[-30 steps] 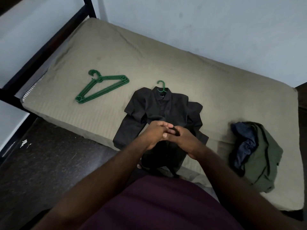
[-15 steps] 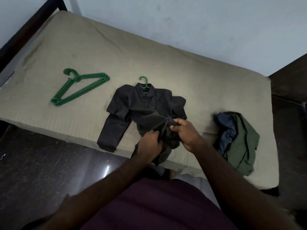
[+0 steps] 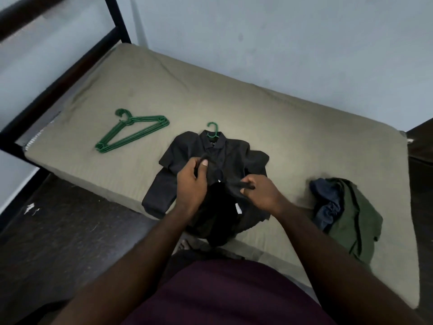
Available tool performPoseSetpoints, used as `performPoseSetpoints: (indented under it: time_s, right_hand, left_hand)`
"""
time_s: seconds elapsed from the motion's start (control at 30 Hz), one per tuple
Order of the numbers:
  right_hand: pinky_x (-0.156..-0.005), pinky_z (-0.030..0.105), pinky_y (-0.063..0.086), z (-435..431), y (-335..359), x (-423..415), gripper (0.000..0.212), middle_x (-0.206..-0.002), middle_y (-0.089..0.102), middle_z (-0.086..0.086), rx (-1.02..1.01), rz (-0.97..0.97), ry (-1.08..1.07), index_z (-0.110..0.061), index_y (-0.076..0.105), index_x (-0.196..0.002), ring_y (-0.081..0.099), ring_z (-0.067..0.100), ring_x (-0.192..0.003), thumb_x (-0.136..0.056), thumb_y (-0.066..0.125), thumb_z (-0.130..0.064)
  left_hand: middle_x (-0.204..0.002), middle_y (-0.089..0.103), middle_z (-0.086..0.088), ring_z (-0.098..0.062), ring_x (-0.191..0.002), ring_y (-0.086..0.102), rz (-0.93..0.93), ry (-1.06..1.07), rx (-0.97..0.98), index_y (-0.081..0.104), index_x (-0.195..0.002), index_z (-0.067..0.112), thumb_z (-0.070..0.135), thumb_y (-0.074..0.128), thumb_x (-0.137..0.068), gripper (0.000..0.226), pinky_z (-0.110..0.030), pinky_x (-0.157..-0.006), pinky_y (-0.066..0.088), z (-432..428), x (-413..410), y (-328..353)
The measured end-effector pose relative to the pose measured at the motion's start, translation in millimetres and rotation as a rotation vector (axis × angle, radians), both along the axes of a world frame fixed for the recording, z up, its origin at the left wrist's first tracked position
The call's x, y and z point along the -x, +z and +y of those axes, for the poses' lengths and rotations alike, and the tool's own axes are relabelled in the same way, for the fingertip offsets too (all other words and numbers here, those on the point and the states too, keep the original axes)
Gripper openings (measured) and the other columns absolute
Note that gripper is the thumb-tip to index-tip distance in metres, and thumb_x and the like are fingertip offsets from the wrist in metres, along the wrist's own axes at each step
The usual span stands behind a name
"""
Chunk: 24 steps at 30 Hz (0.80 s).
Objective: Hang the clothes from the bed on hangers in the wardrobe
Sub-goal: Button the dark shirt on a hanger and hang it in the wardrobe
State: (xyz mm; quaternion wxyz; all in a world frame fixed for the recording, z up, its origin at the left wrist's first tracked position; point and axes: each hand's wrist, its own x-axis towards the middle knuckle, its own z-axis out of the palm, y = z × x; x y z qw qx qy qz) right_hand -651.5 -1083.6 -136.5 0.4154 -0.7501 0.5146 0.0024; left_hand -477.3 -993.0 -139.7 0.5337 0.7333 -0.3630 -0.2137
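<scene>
The olive mattress (image 3: 234, 102) lies bare from eleven round to two o'clock of the black shirt (image 3: 234, 156), whose hem spills over the near edge. The shirt's long axis runs twelve to six, with the collar and green hanger hook (image 3: 212, 129) at twelve. A green and blue clothes pile (image 3: 351, 212) lies at four and the spare hangers (image 3: 131, 131) at ten. The left hand (image 3: 191, 184) and right hand (image 3: 262, 191) each pinch the shirt front. The writing on the white label (image 3: 238, 208) is too small to read.

Pale blue-grey painted wall (image 3: 281, 43) behind, scuffed, faintly stained. Corner of room above far-left end of mattress. Olive-tan mattress (image 3: 210, 95), ribbed and creased, far edge against wall. Black metal bed frame (image 3: 70, 71) along left end, upright post in corner, upper rail blurred at top left. Dark speckled floor (image 3: 58, 249) below near edge, white scraps (image 3: 31, 208) near left wall. Dim, even light.
</scene>
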Motion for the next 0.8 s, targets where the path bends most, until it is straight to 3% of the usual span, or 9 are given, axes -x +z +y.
performPoseSetpoints:
  time_s: [0.07,0.13,0.23,0.33,0.47,0.53,0.63,0.7,0.8]
  right_hand:
    - [-0.073,0.029,0.046,4.1,-2.2,2.9,0.007,-0.088,0.068,0.003,0.1,0.069,0.081,-0.013,0.068,-0.092,0.062,0.021,-0.085,-0.089,0.061,-0.014]
    - [-0.068,0.028,0.042,6.7,-7.5,9.6,0.007,-0.086,0.069,0.004,0.113,0.089,0.061,-0.013,0.067,-0.087,0.063,0.022,-0.084,-0.088,0.062,-0.017]
    - [-0.068,0.028,0.04,1.1,-20.3,28.2,0.015,-0.082,0.065,0.003,0.1,0.13,0.022,-0.015,0.062,-0.079,0.063,0.025,-0.087,-0.085,0.069,-0.026]
    - [-0.071,0.029,0.042,-7.8,-26.9,49.0,0.017,-0.08,0.06,0.001,0.145,0.12,-0.059,-0.019,0.057,-0.077,0.061,0.027,-0.086,-0.085,0.07,-0.026]
    - [-0.072,0.026,0.037,-3.5,-38.8,62.0,0.008,-0.088,0.059,0.001,0.129,-0.155,-0.241,-0.01,0.06,-0.097,0.055,0.018,-0.083,-0.095,0.061,-0.018]
    - [-0.078,0.032,0.045,0.4,-52.3,67.8,0.006,-0.094,0.063,0.005,0.039,-0.272,-0.366,-0.011,0.058,-0.099,0.059,0.022,-0.089,-0.096,0.057,-0.016]
    - [-0.082,0.037,0.048,-3.0,-64.4,81.9,0.005,-0.096,0.063,0.009,-0.021,-0.296,-0.447,-0.01,0.057,-0.1,0.06,0.026,-0.091,-0.097,0.056,-0.014]
    - [-0.076,0.028,0.043,-13.7,-53.8,91.3,0.007,-0.093,0.062,0.006,0.058,-0.33,-0.472,-0.008,0.059,-0.101,0.057,0.021,-0.086,-0.096,0.057,-0.013]
    - [-0.076,0.02,0.044,-27.7,-7.9,100.6,0.011,-0.096,0.063,0.0,0.374,-0.482,-0.468,-0.011,0.061,-0.106,0.058,0.012,-0.086,-0.098,0.053,-0.013]
  left_hand:
    - [-0.072,0.063,-0.002,-0.008,-0.064,0.058,-0.153,-0.113,-0.042,0.061,-0.094,0.01,0.031,0.049,-0.1,0.025,-0.027,-0.059,0.047,7.4,5.8,1.9]
    - [-0.073,0.066,-0.001,-0.019,-0.067,0.064,-0.311,-0.251,-0.167,0.061,-0.1,0.014,0.05,0.044,-0.096,0.04,-0.036,-0.058,0.05,16.7,7.1,-2.7]
    - [-0.092,0.067,0.002,-0.023,-0.088,0.065,-0.517,-0.486,-0.539,0.055,-0.105,0.021,0.071,0.057,-0.079,0.056,-0.036,-0.07,0.05,31.0,0.9,-10.0]
    - [-0.118,0.06,-0.003,-0.027,-0.104,0.061,-0.718,-0.611,-0.913,0.052,-0.114,0.019,0.055,0.065,-0.081,0.051,-0.038,-0.082,0.05,47.5,-5.8,-15.7]
    - [-0.108,0.063,-0.012,-0.032,-0.097,0.064,-0.684,-0.379,-1.09,0.06,-0.11,0.01,0.018,0.049,-0.094,0.022,-0.038,-0.077,0.051,69.3,4.5,-18.5]
    - [-0.1,0.065,-0.016,-0.035,-0.094,0.064,-0.484,-0.196,-1.009,0.062,-0.104,0.005,0.008,0.05,-0.088,0.02,-0.039,-0.076,0.051,77.7,5.0,-25.8]
    - [-0.086,0.064,-0.015,-0.032,-0.086,0.063,-0.185,0.016,-0.75,0.059,-0.091,0.001,0.004,0.055,-0.088,0.006,-0.036,-0.071,0.048,82.0,1.2,-26.9]
    - [-0.073,0.061,-0.006,-0.024,-0.071,0.06,-0.184,0.15,-0.535,0.059,-0.088,0.009,0.011,0.063,-0.089,0.005,-0.037,-0.065,0.05,77.0,-1.0,-12.7]
    - [-0.059,0.053,-0.003,-0.022,-0.053,0.052,-0.326,0.316,-0.113,0.057,-0.087,0.023,0.016,0.065,-0.09,0.011,-0.037,-0.053,0.046,67.5,-5.4,23.1]
